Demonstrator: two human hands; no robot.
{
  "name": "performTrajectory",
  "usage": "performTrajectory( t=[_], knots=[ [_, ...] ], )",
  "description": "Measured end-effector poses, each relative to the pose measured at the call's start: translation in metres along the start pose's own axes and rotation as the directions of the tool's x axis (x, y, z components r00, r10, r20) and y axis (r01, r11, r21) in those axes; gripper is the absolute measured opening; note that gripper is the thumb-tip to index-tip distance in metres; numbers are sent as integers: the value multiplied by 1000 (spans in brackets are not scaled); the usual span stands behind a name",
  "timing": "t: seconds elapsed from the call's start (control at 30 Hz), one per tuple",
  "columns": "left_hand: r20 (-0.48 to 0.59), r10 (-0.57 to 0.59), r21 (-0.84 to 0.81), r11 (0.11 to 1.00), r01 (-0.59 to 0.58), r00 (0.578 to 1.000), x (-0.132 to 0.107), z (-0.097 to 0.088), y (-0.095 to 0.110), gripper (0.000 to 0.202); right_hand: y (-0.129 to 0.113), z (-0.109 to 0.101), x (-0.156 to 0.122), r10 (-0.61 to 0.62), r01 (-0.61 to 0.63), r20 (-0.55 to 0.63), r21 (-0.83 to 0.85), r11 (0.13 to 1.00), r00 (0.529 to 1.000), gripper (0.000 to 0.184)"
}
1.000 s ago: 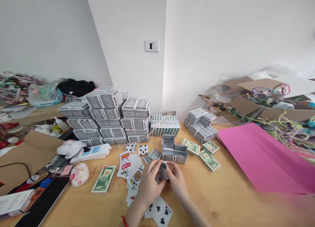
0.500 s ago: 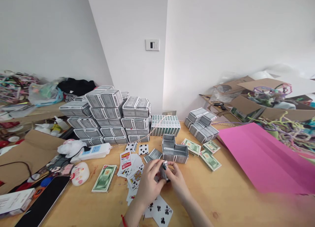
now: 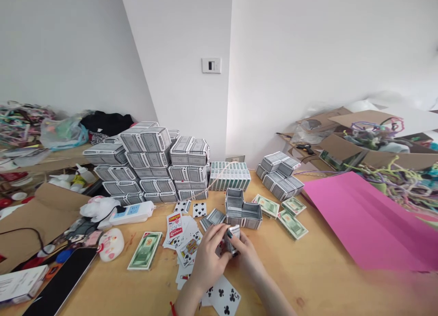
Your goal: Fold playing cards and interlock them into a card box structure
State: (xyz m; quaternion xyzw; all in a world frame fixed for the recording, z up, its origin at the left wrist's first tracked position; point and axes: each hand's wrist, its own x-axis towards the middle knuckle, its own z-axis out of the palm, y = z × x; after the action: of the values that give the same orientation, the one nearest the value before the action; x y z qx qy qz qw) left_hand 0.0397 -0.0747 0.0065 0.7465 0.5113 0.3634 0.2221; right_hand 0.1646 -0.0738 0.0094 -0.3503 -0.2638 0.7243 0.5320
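Observation:
Between my two hands is a small piece folded from playing cards (image 3: 233, 239), patterned grey with white edges. My left hand (image 3: 210, 252) grips its left side, and my right hand (image 3: 244, 252) closes on the right, thumb over its top. Fingers cover much of it. Just beyond stands an open, L-shaped form made of folded cards (image 3: 251, 222). Left of it lie a few face-down grey-backed cards (image 3: 212, 218). Loose playing cards (image 3: 189, 250) spread face up by my left hand, and a five of clubs (image 3: 226, 295) lies under my wrists.
Stacked card blocks (image 3: 147, 167) stand at the back left, a smaller stack (image 3: 280, 174) at the back right. Green card packs (image 3: 292, 223) lie right; another pack (image 3: 145, 250) lies left. A pink sheet (image 3: 362, 220), a phone (image 3: 61, 281) and a power strip (image 3: 135, 212) flank the work area.
The folded card piece has turned slightly between my fingers, so more of its white edge and patterned side shows. My hands stay in nearly the same place.

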Motion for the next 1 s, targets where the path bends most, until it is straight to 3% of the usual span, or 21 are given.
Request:
performTrajectory(
  t=[0.2, 0.43, 0.73, 1.0],
  knots=[
    [-6, 16, 32, 999, -16, 1000, -1, 1, 0, 62, 0, -2, 1, -4, 5, -29, 37, 999, 1000, 32],
    [48, 13, 3, 1000, -13, 999, -1, 1, 3, 60, 18, -14, 15, 29, -23, -83, 70, 997, 996, 37],
    [-8, 65, 7, 998, -65, 998, 1, -2, 5, 51, 14, -15, 14, -30, 30, -57, -4, 1000, 998, 39],
    [0, 87, -156, 984, -86, 996, 0, -1, 13, 54, 13, -20, 13, -36, 37, -49, 28, 999, 998, 36]
  ],
)
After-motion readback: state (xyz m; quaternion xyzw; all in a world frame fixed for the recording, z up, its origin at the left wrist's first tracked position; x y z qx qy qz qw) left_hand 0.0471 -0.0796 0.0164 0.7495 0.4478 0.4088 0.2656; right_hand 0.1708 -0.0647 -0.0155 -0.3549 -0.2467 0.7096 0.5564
